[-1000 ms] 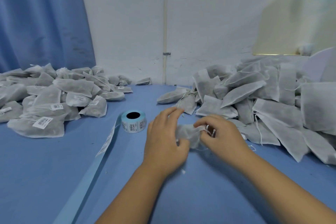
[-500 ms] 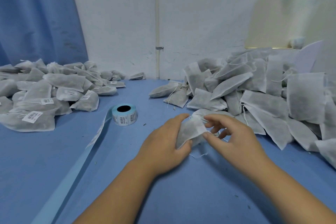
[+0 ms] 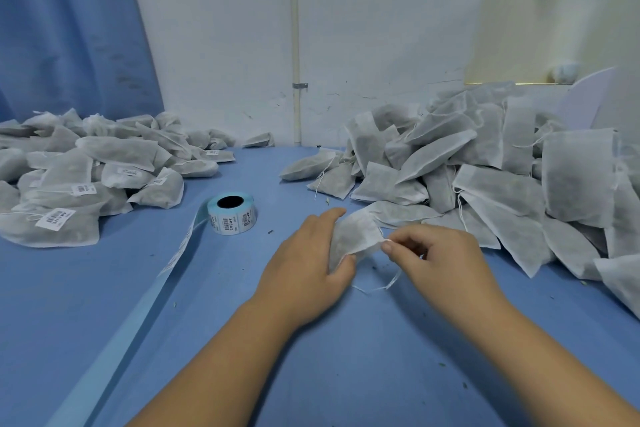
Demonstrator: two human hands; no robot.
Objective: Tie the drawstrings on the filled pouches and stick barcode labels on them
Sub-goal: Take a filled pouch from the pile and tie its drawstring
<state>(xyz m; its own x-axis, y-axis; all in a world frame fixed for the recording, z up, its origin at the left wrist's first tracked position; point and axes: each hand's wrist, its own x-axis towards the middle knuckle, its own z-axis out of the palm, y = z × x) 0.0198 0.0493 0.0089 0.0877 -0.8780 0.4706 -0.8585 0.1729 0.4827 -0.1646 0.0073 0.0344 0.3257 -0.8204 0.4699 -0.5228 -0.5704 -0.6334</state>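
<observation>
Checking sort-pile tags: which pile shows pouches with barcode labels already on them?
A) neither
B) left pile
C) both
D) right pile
B: white barcode labels sit on several pouches in the left pile; the pouch faces that show in the right pile are bare.

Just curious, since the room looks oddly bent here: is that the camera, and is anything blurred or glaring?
Head view: the wide lens tilts the blue curtain, while the central pipe stays upright. Head view: the pale panel top right is washed out and hazy. Head view: light is soft, shadows faint beneath the left hand and right hand; the pouch they hold looks sharp.
</observation>
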